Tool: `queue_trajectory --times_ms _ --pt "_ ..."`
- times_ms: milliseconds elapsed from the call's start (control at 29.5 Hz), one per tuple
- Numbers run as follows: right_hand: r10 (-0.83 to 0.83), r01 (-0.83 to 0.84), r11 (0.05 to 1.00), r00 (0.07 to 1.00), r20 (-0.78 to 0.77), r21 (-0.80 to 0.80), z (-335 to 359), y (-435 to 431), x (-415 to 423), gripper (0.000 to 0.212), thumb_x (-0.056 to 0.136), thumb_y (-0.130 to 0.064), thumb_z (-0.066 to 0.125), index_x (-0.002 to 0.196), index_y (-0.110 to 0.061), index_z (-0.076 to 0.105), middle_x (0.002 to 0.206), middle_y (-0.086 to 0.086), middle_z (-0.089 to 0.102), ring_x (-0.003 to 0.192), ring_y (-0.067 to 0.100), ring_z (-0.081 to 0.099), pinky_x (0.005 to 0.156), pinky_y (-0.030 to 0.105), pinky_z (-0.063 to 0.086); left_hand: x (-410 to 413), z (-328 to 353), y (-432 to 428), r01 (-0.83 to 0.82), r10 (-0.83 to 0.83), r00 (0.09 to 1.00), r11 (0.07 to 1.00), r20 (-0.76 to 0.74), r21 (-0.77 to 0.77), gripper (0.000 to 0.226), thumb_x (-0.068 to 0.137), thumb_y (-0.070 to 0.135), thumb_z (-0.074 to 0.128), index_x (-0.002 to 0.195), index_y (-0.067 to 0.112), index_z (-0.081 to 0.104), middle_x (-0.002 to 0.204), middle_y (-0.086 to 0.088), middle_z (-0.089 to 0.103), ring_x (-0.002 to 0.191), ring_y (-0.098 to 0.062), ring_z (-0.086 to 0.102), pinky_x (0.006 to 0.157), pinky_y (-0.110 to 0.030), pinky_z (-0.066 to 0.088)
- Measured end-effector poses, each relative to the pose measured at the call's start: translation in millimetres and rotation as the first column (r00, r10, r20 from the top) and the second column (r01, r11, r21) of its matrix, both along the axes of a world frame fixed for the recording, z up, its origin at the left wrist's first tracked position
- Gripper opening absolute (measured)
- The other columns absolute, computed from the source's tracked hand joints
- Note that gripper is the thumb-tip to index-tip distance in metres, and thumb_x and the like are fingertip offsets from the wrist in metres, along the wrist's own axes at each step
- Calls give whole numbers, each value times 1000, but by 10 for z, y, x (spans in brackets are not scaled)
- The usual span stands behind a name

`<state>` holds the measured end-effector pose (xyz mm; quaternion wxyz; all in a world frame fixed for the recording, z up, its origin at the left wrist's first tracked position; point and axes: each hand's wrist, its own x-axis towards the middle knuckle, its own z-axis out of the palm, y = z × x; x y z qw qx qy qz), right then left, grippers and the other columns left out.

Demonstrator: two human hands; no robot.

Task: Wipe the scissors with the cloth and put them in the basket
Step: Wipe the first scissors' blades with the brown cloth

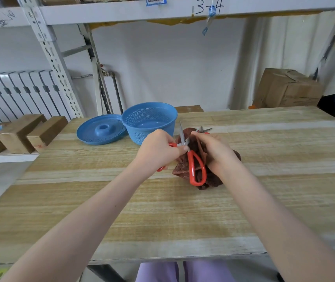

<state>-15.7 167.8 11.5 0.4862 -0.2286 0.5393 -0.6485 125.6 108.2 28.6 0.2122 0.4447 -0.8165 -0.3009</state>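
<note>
So the scissors, the red-handled pair, are up off the tabletop between my two hands, about the middle of the scene and just to the right of the basket. They're spread open. One blade sticks up toward the far side, bare and shiny, and the other one runs into the cloth.

My left hand is curled around one handle loop, with bits of red poking out on either side of my fist. The other loop hangs free on the near side, lying against the cloth. My right hand has the brown cloth bunched up in it, with the fingers pinching a fold around that second blade. The rest of the cloth spills down onto the tabletop under my wrist.

Progress-wise, I'd say I'm mid-wipe. One blade is wrapped, and I honestly can't tell from here whether the exposed one is clean. After that they go in the basket, which is the blue one just to the left on the far side. I can't see anything in it. Its lid is off, lying flat right beside it on the left, so nothing's in the way of dropping them in.

There's also a second pair of scissors peeking out just past the cloth on the far side, lying on the tabletop. I'm guessing that one needs doing too.
</note>
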Motion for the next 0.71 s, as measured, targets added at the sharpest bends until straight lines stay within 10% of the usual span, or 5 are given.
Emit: queue_trajectory --times_ms 204,509,611,713 --pt "134 -133 991 988 -77 10 -35 5 -12 13 90 -15 68 83 -5 73 70 8 73 59 15 70 52 23 54 3 8 -10 13 -13 1000 1000 -16 2 47 85 38 67 72 -7 62 36 -3 48 26 -14 37 35 -15 30" --pt "209 -169 965 957 200 -199 -242 29 -70 30 97 -14 47 90 -13 76 95 12 75 84 23 72 66 32 59 5 11 -40 3 -3 1000 1000 -24 6 48 84 42 69 62 2 56 37 -4 47 26 -11 35 38 -16 31" --pt "277 -248 936 957 85 -250 -315 68 -61 32 95 -6 45 117 -9 68 114 19 70 100 29 69 76 38 58 -5 6 -29 10 -9 1000 1000 -19 14 46 83 41 70 58 7 50 39 -5 45 28 -13 34 39 -18 32" --pt "146 -139 960 989 9 -242 -321 28 -9 22 95 -3 51 102 -6 71 93 17 75 82 25 74 63 32 58 -27 -13 -1 17 -17 1000 999 -7 40 44 84 39 69 61 5 53 37 -4 43 28 -16 35 36 -15 30"
